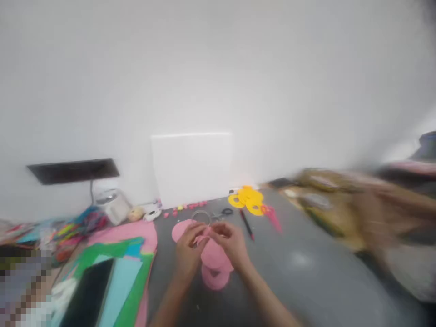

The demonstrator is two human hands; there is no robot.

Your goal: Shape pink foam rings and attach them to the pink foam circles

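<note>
My left hand (190, 245) and my right hand (230, 241) meet over the grey table, fingertips pinched together. Between them is a small pink paper piece (206, 232), partly covered by the fingers and blurred. Beneath the hands lie pink paper circles (215, 255), one lower with a hole cut in it (215, 279). Another pink circle (180, 230) shows just left of my left hand. Beyond my fingertips are a metal ring (200, 211) and scissors with dark handles (227, 211).
Yellow paper rings (250, 198), pink scissors (272, 219) and a dark pen (247, 224) lie to the right. A white board (192, 168) leans on the wall behind small pink pieces. Coloured sheets (131, 277) with a dark phone (89, 293) are on the left, below a lamp (73, 170).
</note>
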